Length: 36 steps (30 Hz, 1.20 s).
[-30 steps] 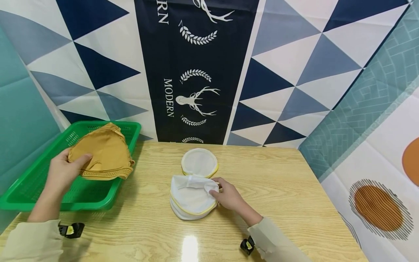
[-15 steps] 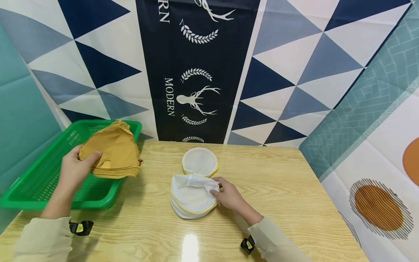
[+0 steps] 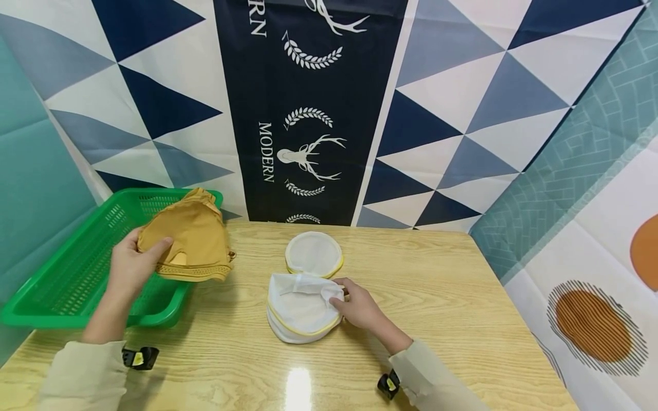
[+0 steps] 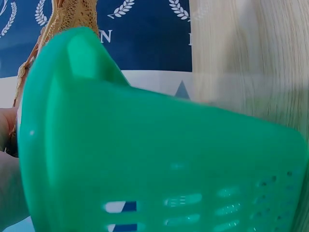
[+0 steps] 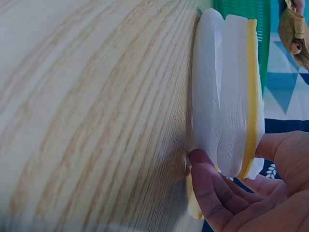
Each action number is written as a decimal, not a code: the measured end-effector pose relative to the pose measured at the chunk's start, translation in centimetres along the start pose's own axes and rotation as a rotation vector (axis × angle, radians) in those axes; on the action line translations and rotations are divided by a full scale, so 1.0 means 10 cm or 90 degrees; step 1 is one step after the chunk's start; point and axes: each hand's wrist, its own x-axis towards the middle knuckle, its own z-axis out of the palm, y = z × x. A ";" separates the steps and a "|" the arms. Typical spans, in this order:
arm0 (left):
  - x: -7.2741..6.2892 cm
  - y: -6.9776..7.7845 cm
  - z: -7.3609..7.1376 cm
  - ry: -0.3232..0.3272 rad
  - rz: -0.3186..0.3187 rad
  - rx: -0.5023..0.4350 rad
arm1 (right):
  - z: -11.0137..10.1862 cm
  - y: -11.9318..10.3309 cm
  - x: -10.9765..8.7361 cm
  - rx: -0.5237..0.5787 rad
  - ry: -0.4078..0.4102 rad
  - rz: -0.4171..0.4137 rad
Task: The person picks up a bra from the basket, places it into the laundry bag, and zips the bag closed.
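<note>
My left hand (image 3: 129, 264) pinches a folded mustard-yellow bra (image 3: 192, 237) by its left side, thumb on top. The bra hangs over the right side of the green basket, lace band toward me. In the left wrist view, basket plastic hides most of that hand. A round white mesh laundry bag (image 3: 300, 319) with a yellow zip stands on the table, its mouth spread and its round lid (image 3: 313, 254) folded back behind it. With thumb and fingers, my right hand (image 3: 361, 305) grips the bag's right rim; the right wrist view shows these fingers (image 5: 210, 193) under the wall.
A green plastic basket (image 3: 51, 321) with slotted walls stands on the left of the wooden table (image 3: 426, 285). Patterned cloth (image 3: 308, 85) covers the wall behind the table's back edge. Black straps with cameras (image 3: 140, 358) sit on both wrists.
My left hand has carried the bra rightward, from over the basket to its right rim and toward the laundry bag. The right hand and the bag have stayed in place.
</note>
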 end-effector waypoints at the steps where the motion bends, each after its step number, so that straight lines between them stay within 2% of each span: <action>1: -0.01 0.01 0.01 0.001 0.001 -0.003 | 0.00 0.00 0.00 -0.002 0.002 -0.001; 19: -0.05 0.07 0.20 0.001 0.004 -0.016 | 0.00 0.01 0.01 0.001 -0.005 -0.010; 26: -0.07 0.08 0.24 0.005 -0.003 -0.015 | 0.01 0.01 0.02 -0.003 -0.001 -0.005; 36: -0.07 0.08 0.32 0.002 0.008 -0.025 | 0.01 0.01 0.04 -0.011 0.002 -0.001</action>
